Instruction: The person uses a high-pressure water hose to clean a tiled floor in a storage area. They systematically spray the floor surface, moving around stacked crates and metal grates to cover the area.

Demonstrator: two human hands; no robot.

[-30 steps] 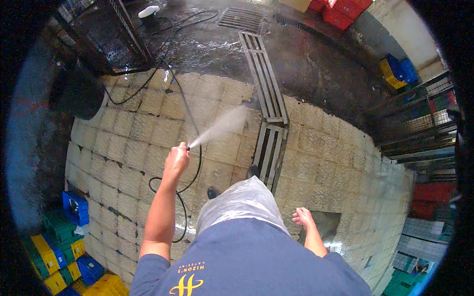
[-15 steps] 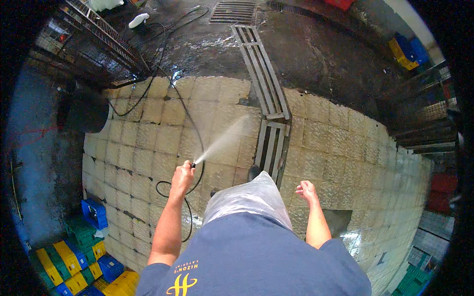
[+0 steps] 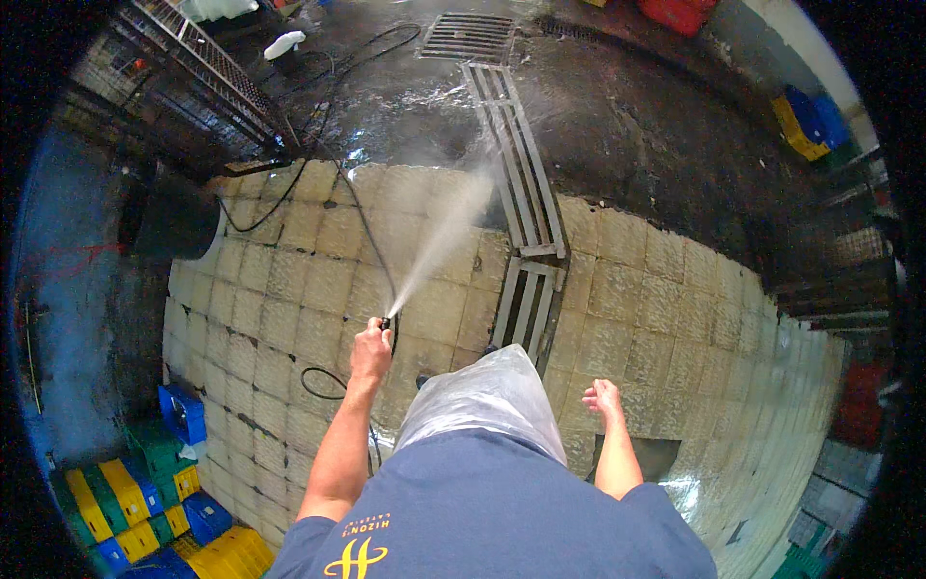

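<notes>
My left hand (image 3: 370, 351) is closed around a dark hose nozzle (image 3: 386, 324), held out ahead of me. A white fan of water (image 3: 446, 239) shoots from it, up and rightward over the tiles to the metal drain grating (image 3: 527, 207). Behind the nozzle, the thin black hose (image 3: 365, 222) runs across the floor, with a loop left of my left hand. My right hand (image 3: 604, 397) hangs in the air on the right, its fingers loosely bent and slightly apart, with nothing visible in them. A translucent plastic apron (image 3: 482, 391) covers my front.
Wet cream tiles (image 3: 617, 280) meet a dark wet floor (image 3: 637, 125) farther off. A square floor grate (image 3: 469, 37) lies at the far end. Coloured crates (image 3: 130, 492) stack at lower left; a dark bin (image 3: 183, 212) stands at left. Metal racks (image 3: 217, 72) line the far left.
The spray now reaches farther ahead and points more steeply away from me. My left hand has shifted slightly right. The view has tilted a little, showing more of the far floor.
</notes>
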